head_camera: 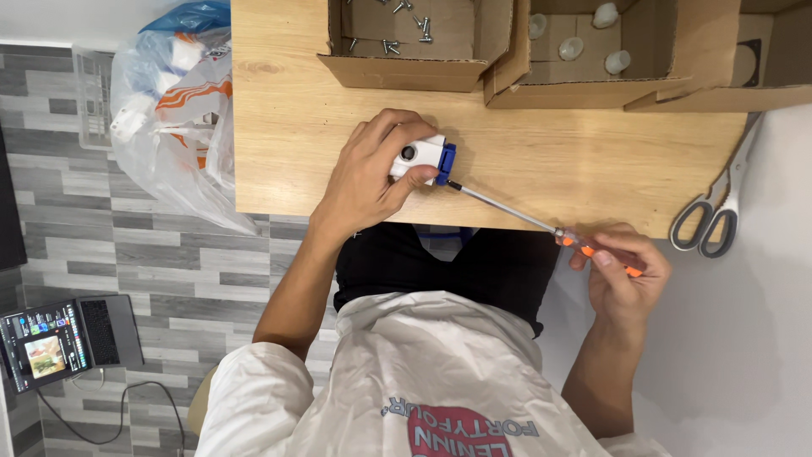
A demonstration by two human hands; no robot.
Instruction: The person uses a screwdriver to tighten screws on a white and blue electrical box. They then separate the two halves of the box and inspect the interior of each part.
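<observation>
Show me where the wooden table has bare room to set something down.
Bare wood lies on the table left of the left hand, below the screw box. Another strip runs between the screwdriver and the boxes, toward the scissors. The top edge is crowded with cardboard boxes.

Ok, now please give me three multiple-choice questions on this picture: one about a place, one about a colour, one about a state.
1. Where do the scissors lie?
A. inside a cardboard box
B. at the table's right end
C. on the laptop

2. What colour is the screwdriver handle?
A. green
B. black
C. orange

3. What is the left hand doing?
A. gripping a white and blue part
B. resting empty
C. holding scissors

Answers:
1 B: the scissors lie at the edge of the table.
2 C: the screwdriver has an orange grip.
3 A: the left hand has its fingers around the white and blue part.
</observation>
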